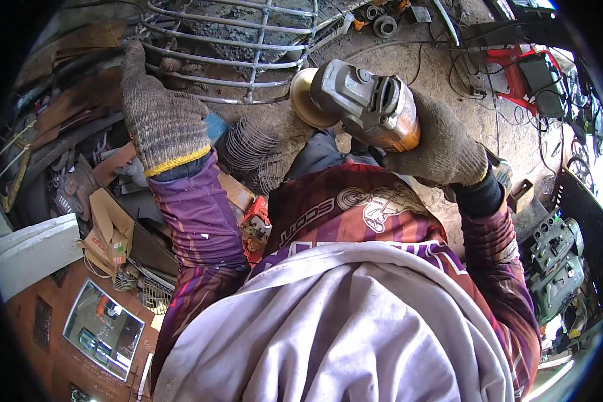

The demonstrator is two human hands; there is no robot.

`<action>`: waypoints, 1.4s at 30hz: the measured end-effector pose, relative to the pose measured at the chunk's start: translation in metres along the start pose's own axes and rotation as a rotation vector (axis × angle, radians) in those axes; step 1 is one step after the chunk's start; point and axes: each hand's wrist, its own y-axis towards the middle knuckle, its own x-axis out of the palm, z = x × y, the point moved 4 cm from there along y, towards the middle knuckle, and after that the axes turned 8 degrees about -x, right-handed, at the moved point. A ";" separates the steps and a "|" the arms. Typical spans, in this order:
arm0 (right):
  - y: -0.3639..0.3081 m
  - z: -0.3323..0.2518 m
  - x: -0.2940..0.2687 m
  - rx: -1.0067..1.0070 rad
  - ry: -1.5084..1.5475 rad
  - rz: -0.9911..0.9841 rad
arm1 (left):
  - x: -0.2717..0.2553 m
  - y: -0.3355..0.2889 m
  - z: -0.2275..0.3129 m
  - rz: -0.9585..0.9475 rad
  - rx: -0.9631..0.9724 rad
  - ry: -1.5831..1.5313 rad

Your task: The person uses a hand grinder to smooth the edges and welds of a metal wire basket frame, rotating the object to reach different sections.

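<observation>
A round-barred metal grille (253, 67) lies at the top, its curved rods joined by cross rods. My left hand (167, 124), in a grey-brown knitted glove with a yellow cuff, is closed at the grille's left end; part of its fingers is hidden behind the rods. An angle grinder (365, 104) with a grey head and orange body is in my right hand (442, 144), gloved the same way and wrapped round the body. The grinder's pale round disc (308, 98) stands close to the grille's lower right corner, and I cannot tell if they touch.
Coiled wire (249, 144) lies below the grille. An open cardboard box (107, 231), scrap metal and boards crowd the left side. At the right are a red-framed machine (526, 77), loose cables and a grey metal engine part (555, 268). A metal ring (384, 26) sits at the top.
</observation>
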 end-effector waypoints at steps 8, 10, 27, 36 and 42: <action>0.007 0.002 -0.002 -0.015 -0.007 -0.014 | 0.044 -0.026 -0.008 -0.009 0.093 -0.045; 0.009 0.004 -0.001 -0.057 0.028 0.003 | 0.041 -0.022 -0.007 -0.066 0.075 -0.110; -0.005 0.024 0.000 -0.007 0.051 0.045 | 0.012 -0.008 0.003 0.267 0.173 0.259; -0.002 0.022 -0.001 -0.030 -0.044 0.037 | 0.012 -0.006 0.005 0.268 0.229 0.274; -0.008 0.024 -0.002 -0.064 -0.154 0.056 | 0.018 -0.017 0.002 0.291 0.194 0.232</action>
